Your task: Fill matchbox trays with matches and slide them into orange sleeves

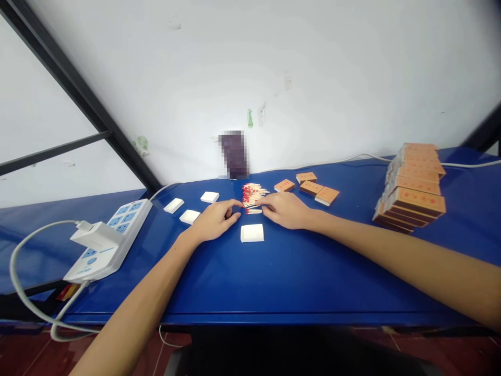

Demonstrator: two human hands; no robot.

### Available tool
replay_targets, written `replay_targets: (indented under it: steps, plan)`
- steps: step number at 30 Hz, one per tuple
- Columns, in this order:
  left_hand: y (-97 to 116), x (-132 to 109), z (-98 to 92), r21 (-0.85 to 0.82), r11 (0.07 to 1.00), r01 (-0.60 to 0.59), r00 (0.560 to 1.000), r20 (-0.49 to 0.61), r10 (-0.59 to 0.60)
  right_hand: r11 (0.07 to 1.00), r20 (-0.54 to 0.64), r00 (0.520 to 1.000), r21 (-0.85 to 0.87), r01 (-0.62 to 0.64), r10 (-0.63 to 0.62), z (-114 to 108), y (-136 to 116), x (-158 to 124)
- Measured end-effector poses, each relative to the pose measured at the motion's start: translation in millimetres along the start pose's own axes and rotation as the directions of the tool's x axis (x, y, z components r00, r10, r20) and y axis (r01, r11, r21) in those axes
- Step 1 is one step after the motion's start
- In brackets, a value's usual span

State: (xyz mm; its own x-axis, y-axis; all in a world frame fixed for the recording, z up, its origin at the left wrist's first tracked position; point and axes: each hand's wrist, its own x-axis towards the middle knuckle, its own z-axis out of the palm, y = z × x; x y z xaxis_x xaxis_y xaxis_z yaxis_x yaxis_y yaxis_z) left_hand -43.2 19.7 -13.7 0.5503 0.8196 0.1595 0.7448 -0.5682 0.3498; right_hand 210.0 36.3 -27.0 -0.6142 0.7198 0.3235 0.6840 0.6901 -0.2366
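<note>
"Head view: how are the matches (254, 193) looking?"

"They are lying in a pile between the two hands, near the white wall (332, 104). Their sticks are showing pale wood, and the red heads are mostly pointing left. A few are forming a small row nearer the person."

"And the grip?"

"The left hand (213, 220) is holding thumb and index finger slightly apart, the index fingertip reaching the heads. The right hand (289, 210) is putting its index finger at the sticks; whether it is pinching any, I cannot tell."

"What is bordering the room for moving?"

"One white tray (252, 233) is lying just before the pile, and blue table (250, 282) is stretching from it to the front edge (274, 315). Three more white trays (174, 205) and a power strip (105, 261) are lying leftward. Four orange matchboxes (327, 195) and a matchbox stack (419, 201) are occupying the right."

"Any writing?"

"The matchboxes are carrying reddish print, too small for reading."
</note>
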Motion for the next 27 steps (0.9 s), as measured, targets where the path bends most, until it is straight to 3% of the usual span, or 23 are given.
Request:
replay_targets:
  steps: [11,27]
  plan:
    - [0.7,-0.6,0.5,0.016,1.0,-0.007,1.0,-0.009,0.007,1.0,0.038,0.999,-0.015,0.005,-0.004,-2.4,-1.8,0.2]
    - [3.6,-1.0,-0.1,0.047,0.998,-0.031,1.0,-0.003,0.031,0.996,-0.001,0.999,0.072,0.05,-0.05,-4.8,-2.2,-0.3]
